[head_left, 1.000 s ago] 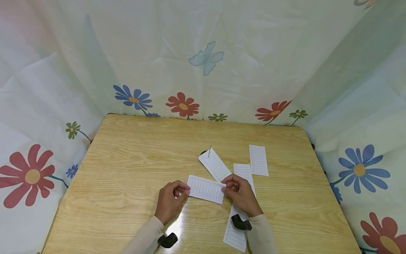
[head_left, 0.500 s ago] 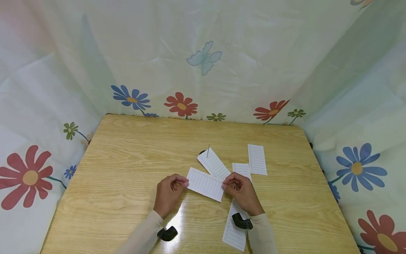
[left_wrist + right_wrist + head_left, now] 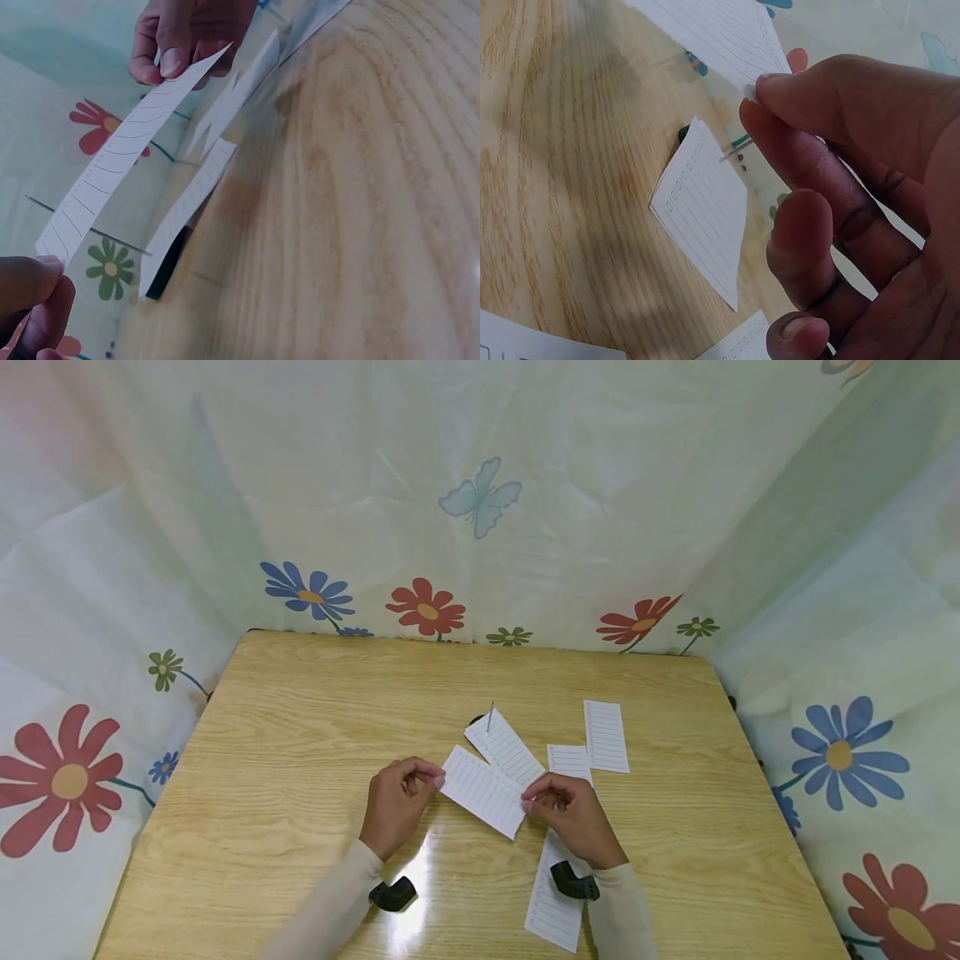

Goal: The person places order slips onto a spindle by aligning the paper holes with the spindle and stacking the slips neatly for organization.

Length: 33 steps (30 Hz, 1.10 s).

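My left hand pinches one end of a lined white paper slip between thumb and index finger. At the other end, my right hand grips a corner with thumb and fingertip. The slip is held slanted above the table and bows slightly in the left wrist view. Just beyond it, a thin upright metal spike on a black base pokes through lined paper slips. The held slip overlaps the near part of these in the head view.
More lined slips lie on the wooden table: one at the far right, one behind the right hand and another partly under the right forearm. A flowered curtain surrounds the table's back and sides.
The held slip has moved slightly away toward the spike and tilted more, its left end rising in the head view. Both hands keep hold of it; the left moved farther.
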{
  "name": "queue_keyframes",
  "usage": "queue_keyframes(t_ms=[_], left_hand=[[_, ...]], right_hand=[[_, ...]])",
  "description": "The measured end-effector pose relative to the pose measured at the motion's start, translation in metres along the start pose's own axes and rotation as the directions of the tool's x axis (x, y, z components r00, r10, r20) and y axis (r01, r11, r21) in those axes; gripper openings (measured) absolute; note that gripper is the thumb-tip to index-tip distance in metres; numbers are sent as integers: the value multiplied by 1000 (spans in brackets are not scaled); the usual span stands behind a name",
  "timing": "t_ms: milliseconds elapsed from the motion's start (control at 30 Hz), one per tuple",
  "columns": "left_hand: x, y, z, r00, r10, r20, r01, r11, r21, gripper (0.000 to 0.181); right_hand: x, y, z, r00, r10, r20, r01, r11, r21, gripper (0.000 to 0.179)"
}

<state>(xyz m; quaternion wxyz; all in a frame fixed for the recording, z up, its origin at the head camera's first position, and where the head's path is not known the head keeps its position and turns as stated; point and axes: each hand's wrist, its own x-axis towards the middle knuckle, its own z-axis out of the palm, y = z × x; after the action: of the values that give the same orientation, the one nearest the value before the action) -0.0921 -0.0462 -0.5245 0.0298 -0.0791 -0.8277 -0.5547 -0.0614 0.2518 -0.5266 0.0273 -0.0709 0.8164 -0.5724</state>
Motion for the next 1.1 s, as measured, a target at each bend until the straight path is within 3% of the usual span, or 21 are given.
queue_keyframes(t_ms=[533, 900, 1100], left_hand=[[25, 18, -4, 996, 80, 32, -81, 997, 20, 10], [47, 39, -6, 990, 126, 59, -130, 989, 73, 4], [58, 50, -4, 986, 148, 74, -155, 983, 94, 4]], right_hand=[[1, -4, -3, 995, -27, -94, 26, 1000, -11, 5], [4, -21, -6, 977, 8, -214, -5, 1000, 15, 5], [3, -24, -9, 967, -8, -253, 15, 1000, 23, 5]])
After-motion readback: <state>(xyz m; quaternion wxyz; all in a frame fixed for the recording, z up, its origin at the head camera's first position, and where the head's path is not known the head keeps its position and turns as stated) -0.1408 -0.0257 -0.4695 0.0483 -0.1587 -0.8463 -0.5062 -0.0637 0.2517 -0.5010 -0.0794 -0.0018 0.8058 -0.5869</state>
